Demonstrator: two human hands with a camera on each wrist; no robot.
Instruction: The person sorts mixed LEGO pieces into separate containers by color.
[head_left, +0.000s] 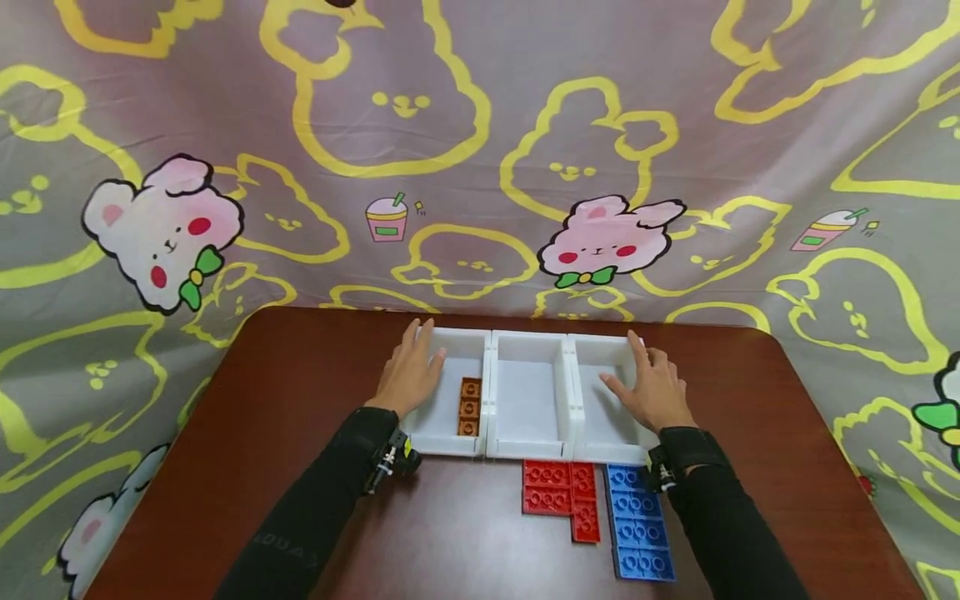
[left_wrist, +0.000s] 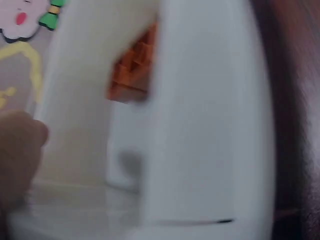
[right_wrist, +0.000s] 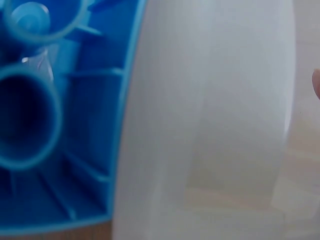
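Note:
Three white bins stand side by side at the back of the brown table (head_left: pixel 300 433). My left hand (head_left: pixel 429 346) lies with straight fingers along the outer wall of the left bin (head_left: pixel 450 446), thumb over its rim. An orange brick (head_left: pixel 470 407) lies inside that bin, also seen as the orange brick (left_wrist: pixel 132 70) past the white wall (left_wrist: pixel 210 125). My right hand (head_left: pixel 624 365) rests the same way on the right bin (head_left: pixel 600 343), thumb inside. The middle bin (head_left: pixel 528 338) holds nothing visible.
Red bricks (head_left: pixel 558 492) and blue bricks (head_left: pixel 637 521) lie flat, studs down, just in front of the bins. In the right wrist view a blue brick (right_wrist: pixel 50 125) sits close against the bin wall (right_wrist: pixel 210 125). A cartoon-print cloth (head_left: pixel 480 167) hangs behind the table.

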